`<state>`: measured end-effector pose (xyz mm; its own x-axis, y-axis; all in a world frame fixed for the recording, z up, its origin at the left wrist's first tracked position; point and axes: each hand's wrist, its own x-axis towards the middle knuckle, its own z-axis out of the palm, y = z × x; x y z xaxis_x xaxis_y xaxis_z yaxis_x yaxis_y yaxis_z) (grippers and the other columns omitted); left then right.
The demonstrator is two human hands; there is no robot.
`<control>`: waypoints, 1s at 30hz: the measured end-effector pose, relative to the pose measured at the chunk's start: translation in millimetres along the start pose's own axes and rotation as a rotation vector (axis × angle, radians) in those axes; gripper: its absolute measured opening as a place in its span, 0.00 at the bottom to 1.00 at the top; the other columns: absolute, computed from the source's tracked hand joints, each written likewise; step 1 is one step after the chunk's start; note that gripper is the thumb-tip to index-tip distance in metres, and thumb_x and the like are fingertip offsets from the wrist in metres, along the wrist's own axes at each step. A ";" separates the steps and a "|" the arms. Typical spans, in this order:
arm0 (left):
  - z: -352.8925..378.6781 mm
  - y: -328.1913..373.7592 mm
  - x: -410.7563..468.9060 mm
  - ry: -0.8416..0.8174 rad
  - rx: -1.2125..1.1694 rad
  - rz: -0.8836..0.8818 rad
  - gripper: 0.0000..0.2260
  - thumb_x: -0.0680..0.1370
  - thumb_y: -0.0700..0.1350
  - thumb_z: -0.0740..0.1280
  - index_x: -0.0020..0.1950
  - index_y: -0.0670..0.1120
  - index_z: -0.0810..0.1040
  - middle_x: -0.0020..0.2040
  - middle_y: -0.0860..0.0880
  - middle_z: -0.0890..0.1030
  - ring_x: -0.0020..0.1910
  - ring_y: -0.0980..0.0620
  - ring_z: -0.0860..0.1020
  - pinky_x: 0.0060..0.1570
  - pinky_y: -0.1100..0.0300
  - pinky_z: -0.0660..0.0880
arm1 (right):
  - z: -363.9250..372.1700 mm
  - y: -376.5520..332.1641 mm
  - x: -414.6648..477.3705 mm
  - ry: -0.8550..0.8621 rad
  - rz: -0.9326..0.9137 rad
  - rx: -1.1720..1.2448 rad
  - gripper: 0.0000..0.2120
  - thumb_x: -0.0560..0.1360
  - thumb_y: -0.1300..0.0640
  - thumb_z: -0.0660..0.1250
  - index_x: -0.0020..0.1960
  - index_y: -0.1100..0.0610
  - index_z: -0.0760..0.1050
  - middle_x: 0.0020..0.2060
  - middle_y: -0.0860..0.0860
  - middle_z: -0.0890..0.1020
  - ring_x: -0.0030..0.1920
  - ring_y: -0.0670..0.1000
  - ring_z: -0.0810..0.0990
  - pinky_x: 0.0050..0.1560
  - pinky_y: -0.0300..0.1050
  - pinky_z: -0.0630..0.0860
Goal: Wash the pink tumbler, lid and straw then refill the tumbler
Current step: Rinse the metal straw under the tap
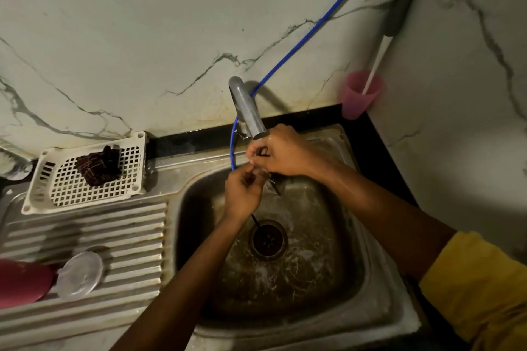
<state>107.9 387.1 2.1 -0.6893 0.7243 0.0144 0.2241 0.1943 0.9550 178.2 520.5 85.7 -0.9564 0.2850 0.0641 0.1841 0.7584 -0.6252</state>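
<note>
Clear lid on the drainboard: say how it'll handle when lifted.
The clear lid looks like thin plastic, so probably light. Lying on the ridged drainboard, it is likely wet and slippery. Round, it might roll on edge.

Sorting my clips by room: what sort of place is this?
Most likely a home kitchen's washing-up corner: a steel sink with a ribbed drainboard, a tap over the basin, and a white basket holding a scrubber beside it.
</note>
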 end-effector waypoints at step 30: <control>-39.0 -5.2 -16.2 -0.028 -0.231 -0.120 0.09 0.78 0.34 0.70 0.51 0.48 0.83 0.42 0.46 0.86 0.43 0.54 0.85 0.47 0.60 0.81 | 44.0 56.5 39.1 0.122 0.379 0.388 0.12 0.77 0.56 0.72 0.59 0.56 0.78 0.46 0.51 0.81 0.47 0.51 0.81 0.51 0.49 0.80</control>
<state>91.0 348.6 8.4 -0.6816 0.7237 -0.1077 -0.0232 0.1257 0.9918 141.3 548.7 18.6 -0.8021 0.5793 -0.1453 0.3906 0.3247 -0.8614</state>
